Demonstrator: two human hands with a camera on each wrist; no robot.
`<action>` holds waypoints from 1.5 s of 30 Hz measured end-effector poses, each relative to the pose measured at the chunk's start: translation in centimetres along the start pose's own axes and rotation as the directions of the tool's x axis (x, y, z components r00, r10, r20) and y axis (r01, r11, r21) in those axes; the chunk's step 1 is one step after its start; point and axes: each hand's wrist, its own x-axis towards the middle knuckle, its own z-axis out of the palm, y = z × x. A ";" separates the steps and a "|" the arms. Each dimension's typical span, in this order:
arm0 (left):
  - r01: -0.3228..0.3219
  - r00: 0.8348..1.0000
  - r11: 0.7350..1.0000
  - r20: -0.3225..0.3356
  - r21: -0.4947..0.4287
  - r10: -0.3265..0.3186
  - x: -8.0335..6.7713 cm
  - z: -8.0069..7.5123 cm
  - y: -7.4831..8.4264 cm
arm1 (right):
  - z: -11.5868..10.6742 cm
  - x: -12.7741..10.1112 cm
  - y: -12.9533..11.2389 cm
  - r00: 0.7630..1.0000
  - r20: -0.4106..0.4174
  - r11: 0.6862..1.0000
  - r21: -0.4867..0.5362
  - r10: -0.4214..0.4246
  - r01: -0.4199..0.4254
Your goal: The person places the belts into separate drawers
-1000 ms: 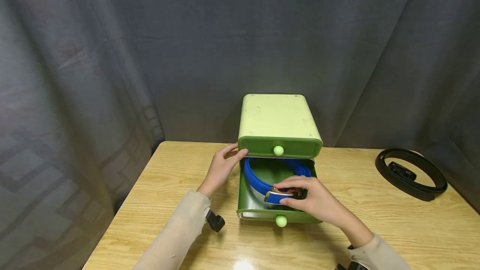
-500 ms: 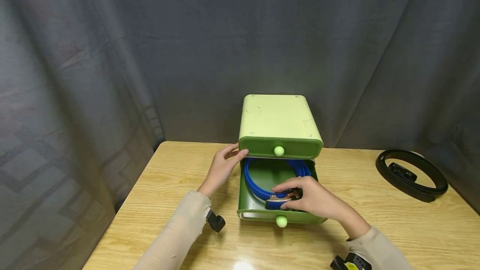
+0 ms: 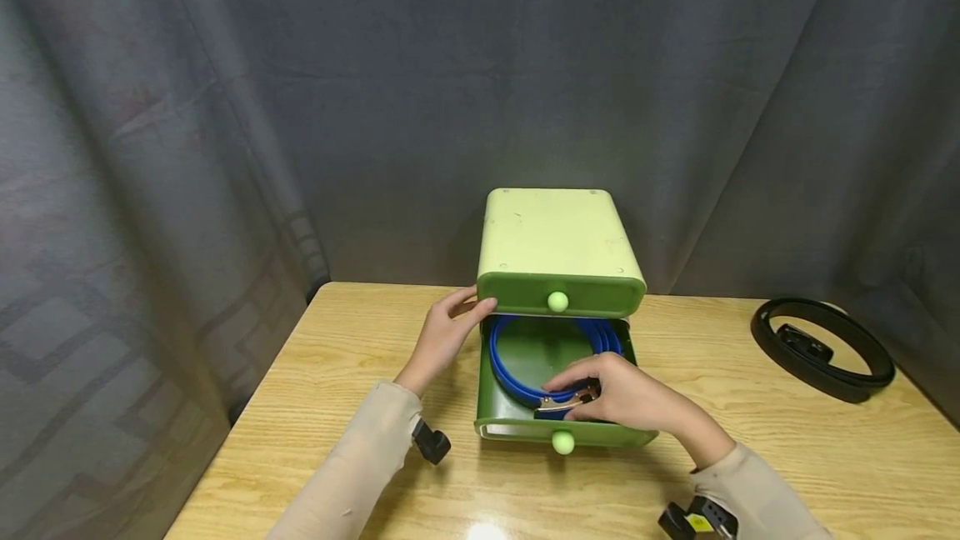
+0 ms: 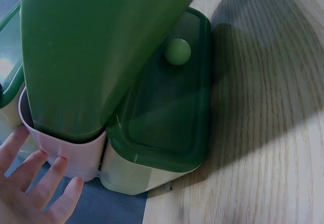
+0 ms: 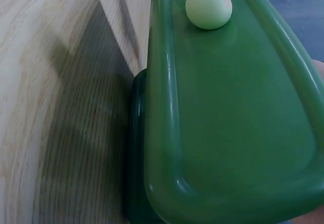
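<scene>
Nearest to the person, the lower drawer (image 3: 558, 427) of the green drawer box (image 3: 558, 248) stands pulled out toward the table's front edge, with its round pale knob (image 3: 562, 442) at the front. The right hand (image 3: 626, 398) reaches down into this drawer from the right side and its curled fingers grasp the metal buckle (image 3: 561, 402) of the blue belt (image 3: 517, 365), low against the drawer's front wall; it seems the buckle is held there so that the coil does not spring open. The blue belt lies coiled as a ring inside the drawer, along its walls, and the middle of the drawer floor is bare.

Beside the drawer box on its left, the left hand (image 3: 442, 340) rests with relaxed, nearly straight fingers against the box's left front corner, grasping nothing; it looks like a steadying touch, to keep the light box in place.

The upper drawer (image 3: 558, 294), above the open one, is closed, so what it holds cannot be told.

Far to the right of the drawer box, well apart from it, a black belt (image 3: 821, 346) lies coiled on the wooden table (image 3: 750, 457)
</scene>
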 end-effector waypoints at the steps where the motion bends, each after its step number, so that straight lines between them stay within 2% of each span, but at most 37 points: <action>1: 0.003 1.000 1.000 0.000 -0.002 -0.003 0.0 0.0 0.0 | 0.0 0.0 0.0 1.000 0.006 1.000 -0.009 -0.006 0.006; 3: 0.003 1.000 1.000 -0.005 -0.010 -0.003 0.5 0.1 -1.1 | 0.0 0.1 0.1 1.000 0.021 1.000 -0.015 -0.010 0.010; 5: -0.004 1.000 1.000 -0.012 -0.013 0.004 0.6 0.1 -1.3 | 0.0 0.2 0.1 0.999 0.034 1.000 -0.011 -0.011 0.012; 12: -0.023 0.999 1.000 -0.026 -0.003 0.023 0.6 0.1 -1.3 | -0.2 0.4 0.0 0.998 0.056 0.999 -0.014 -0.027 0.028; 20: -0.016 0.999 1.000 -0.033 -0.014 0.016 0.7 0.1 -1.3 | -0.5 0.6 -0.2 0.994 0.091 0.997 -0.058 -0.053 0.058; 28: -0.013 0.999 1.000 -0.035 -0.012 0.013 0.8 0.1 -1.3 | -0.6 0.4 0.0 0.993 0.078 0.995 -0.051 -0.086 0.090; 30: -0.006 0.999 1.000 -0.033 -0.014 0.006 0.8 0.1 -1.3 | -0.5 0.3 -0.1 0.995 0.062 0.997 -0.028 -0.073 0.074; 33: 0.009 1.000 1.000 -0.026 -0.014 -0.010 0.7 0.1 -1.1 | -0.2 0.0 -0.4 1.000 0.017 1.000 0.003 -0.010 0.010; 36: 0.012 1.000 1.000 -0.019 -0.005 -0.012 0.1 0.1 0.1 | 0.1 -0.3 -1.1 0.997 -0.046 0.998 0.000 0.065 -0.065; 41: -0.003 1.000 1.000 -0.014 0.003 0.003 -1.2 -0.1 2.5 | 0.8 -1.0 -2.1 0.978 -0.180 0.991 -0.057 0.108 -0.120; 45: -0.008 1.000 1.000 -0.016 0.003 0.008 -1.4 0.0 2.8 | 1.4 -1.7 -3.1 0.957 -0.270 0.986 -0.093 0.105 -0.135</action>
